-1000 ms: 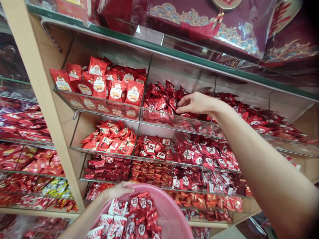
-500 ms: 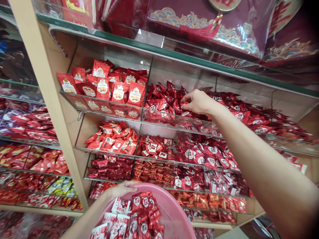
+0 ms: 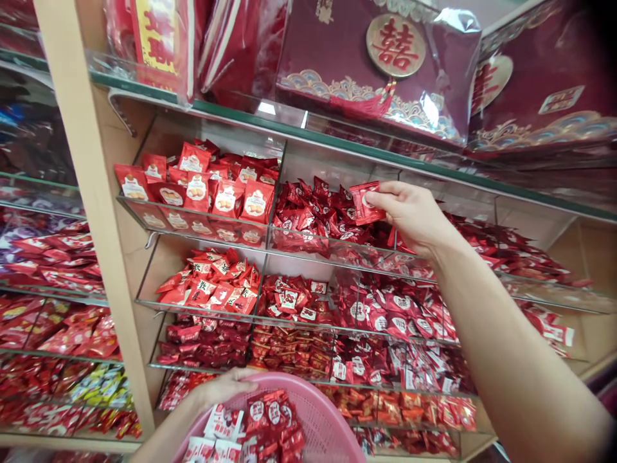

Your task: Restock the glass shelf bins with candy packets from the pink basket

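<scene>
My right hand [image 3: 409, 212] pinches a small red candy packet [image 3: 365, 202] with a white round label. It hovers just in front of a shelf bin heaped with similar dark red packets [image 3: 308, 212]. Lower down, my left hand [image 3: 226, 389] grips the rim of a pink plastic basket [image 3: 332, 424]. In the basket lie several red packets with white round labels [image 3: 272, 411] and several white-and-red packets [image 3: 224, 424]. The basket's lower part runs out of the frame.
Clear-fronted bins of red packets fill the tiers, including cookie packets [image 3: 197, 186] at upper left. Over them runs a glass shelf edge [image 3: 337, 138] carrying dark red gift bags [image 3: 328, 51]. A wooden upright [image 3: 81, 161] separates another candy rack on the left.
My right hand has lifted a red packet out of the heap. The view has tilted up a little, and my left hand still holds the basket.
</scene>
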The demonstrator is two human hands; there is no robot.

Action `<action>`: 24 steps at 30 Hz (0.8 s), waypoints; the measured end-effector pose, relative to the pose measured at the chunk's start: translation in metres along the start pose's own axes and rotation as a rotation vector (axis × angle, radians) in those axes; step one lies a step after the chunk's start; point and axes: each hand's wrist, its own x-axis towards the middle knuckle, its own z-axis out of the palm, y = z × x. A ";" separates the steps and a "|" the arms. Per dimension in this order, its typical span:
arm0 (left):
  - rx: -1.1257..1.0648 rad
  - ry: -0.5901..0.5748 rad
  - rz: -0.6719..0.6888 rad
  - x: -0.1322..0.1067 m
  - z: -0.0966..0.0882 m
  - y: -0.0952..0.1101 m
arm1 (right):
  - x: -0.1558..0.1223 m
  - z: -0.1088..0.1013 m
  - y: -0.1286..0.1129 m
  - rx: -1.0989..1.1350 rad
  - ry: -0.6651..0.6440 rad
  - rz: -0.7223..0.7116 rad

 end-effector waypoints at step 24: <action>-0.024 -0.034 -0.023 -0.001 0.001 0.002 | -0.257 0.079 0.114 -0.307 -0.207 -0.435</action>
